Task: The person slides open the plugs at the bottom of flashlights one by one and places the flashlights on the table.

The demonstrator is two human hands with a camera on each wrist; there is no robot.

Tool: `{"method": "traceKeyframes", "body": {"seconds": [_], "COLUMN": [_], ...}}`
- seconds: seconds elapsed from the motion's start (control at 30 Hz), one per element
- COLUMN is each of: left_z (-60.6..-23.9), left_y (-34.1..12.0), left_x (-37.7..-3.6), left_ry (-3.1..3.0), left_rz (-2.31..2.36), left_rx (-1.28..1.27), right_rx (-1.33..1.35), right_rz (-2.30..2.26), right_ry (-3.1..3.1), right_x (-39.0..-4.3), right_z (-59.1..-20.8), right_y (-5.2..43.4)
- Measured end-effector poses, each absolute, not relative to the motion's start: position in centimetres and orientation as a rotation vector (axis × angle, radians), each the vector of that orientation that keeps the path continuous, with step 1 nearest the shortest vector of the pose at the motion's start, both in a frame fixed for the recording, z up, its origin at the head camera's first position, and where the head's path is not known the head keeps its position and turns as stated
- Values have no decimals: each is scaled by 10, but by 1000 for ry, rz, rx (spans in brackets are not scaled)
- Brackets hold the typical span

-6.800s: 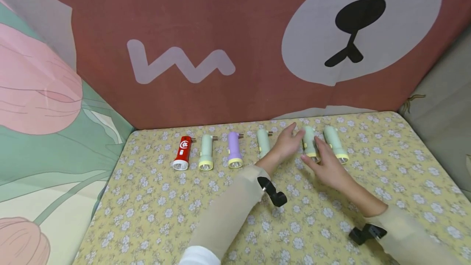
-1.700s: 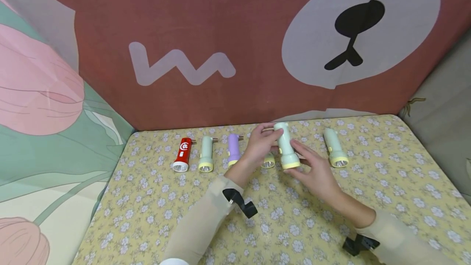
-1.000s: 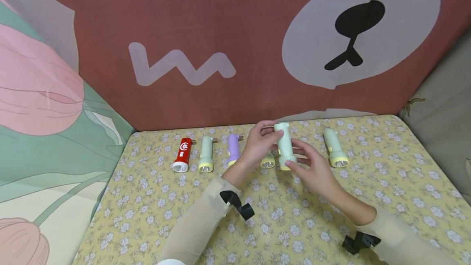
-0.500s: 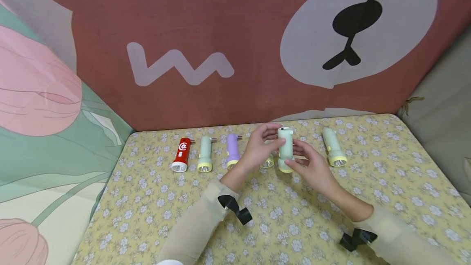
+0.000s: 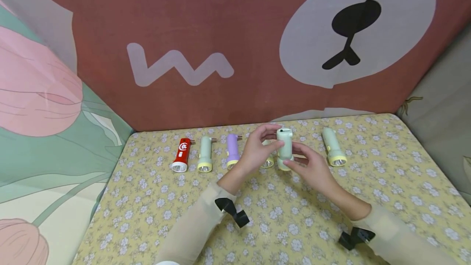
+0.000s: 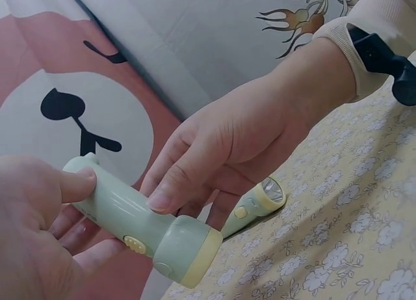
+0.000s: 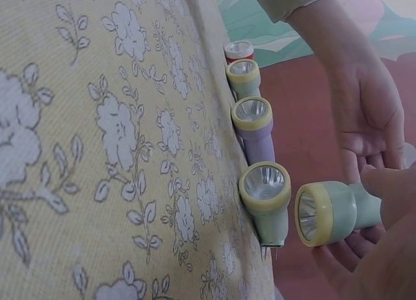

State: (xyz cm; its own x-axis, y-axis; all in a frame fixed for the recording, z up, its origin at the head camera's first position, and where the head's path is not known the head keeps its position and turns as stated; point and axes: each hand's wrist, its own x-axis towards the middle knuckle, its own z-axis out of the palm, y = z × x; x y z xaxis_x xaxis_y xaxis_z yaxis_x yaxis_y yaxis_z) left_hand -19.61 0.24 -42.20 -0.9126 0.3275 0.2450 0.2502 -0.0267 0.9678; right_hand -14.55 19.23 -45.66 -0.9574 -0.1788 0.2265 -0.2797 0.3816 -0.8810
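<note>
A pale green flashlight [image 5: 285,151] with a yellow lens ring is held between both hands over the table, its tail end up and tilted toward the head camera. My left hand [image 5: 256,149] grips the tail end, thumb on the near side. My right hand [image 5: 312,168] pinches the body close to the lens ring. A yellow ridged switch [image 6: 135,244] shows on the flashlight's side in the left wrist view. In the right wrist view its lens [image 7: 307,215] faces the table. A dark slot shows in the tail end.
Left of the hands lie a red flashlight [image 5: 182,154], a green flashlight [image 5: 206,150] and a purple flashlight [image 5: 232,146], metal prongs sticking out. Another green flashlight [image 7: 268,215] is partly behind the left hand. One more green flashlight [image 5: 334,146] lies at right on the flowered cloth [image 5: 294,232].
Both hands reached to a green flashlight in the row, picked it up and brought it left. Over the last second its tail end has tipped toward the head camera, showing the slot.
</note>
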Motion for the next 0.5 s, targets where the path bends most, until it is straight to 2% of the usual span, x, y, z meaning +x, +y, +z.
{"method": "traceKeyframes", "body": {"seconds": [0.5], "left_z": [-413], "left_y": [-3], "left_x": [-190], "left_ry": [2200], "left_rz": [2042], "left_rx": [741], "right_rx": [444], "right_rz": [1551], "right_ry": [-2479], "right_x": [-145], "right_z": [-460], "right_y": [190]}}
